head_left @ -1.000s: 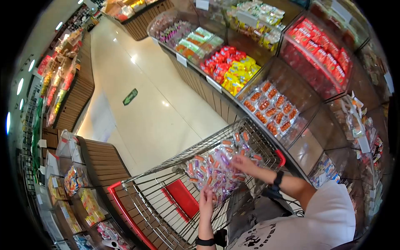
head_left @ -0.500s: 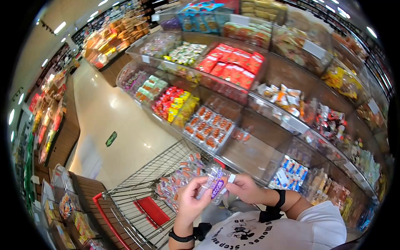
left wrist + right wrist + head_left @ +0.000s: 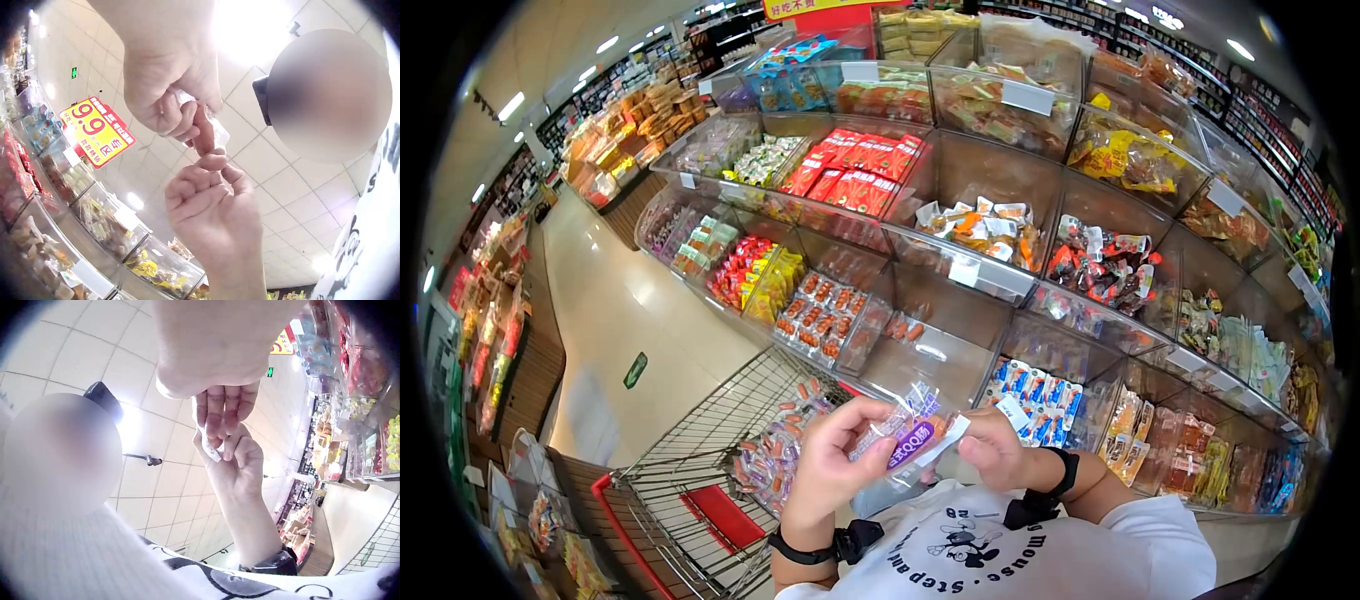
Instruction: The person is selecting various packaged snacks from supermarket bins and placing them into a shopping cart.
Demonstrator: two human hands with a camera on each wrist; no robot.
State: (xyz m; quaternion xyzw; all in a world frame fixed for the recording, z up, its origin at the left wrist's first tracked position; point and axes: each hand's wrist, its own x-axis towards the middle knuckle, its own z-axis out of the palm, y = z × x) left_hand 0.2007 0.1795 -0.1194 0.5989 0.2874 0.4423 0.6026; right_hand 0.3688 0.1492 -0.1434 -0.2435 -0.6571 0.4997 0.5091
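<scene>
In the head view, my left hand [image 3: 835, 462] grips a small clear packet [image 3: 912, 442] with purple print, thumb across its front. My right hand [image 3: 994, 450] pinches the white strip at the packet's right end. Seen from the left wrist, the left hand [image 3: 169, 84] has its fingers curled round the packet [image 3: 205, 130], which holds a pinkish sausage, and the right fingertips meet its lower end. From the right wrist, the right hand [image 3: 215, 381] partly covers the packet [image 3: 214, 452], with the left hand [image 3: 240, 462] beyond.
A metal shopping cart [image 3: 725, 510] with a red seat flap stands at lower left, holding many similar packets [image 3: 780, 450]. Tiered clear bins of wrapped snacks curve across the front and right, with blue-white packs [image 3: 1035, 400] nearest the right hand. Another display stands at lower left.
Both hands have come up from the heap in the cart to before the chest, now holding one packet. The head view has turned right, showing more of the bins.
</scene>
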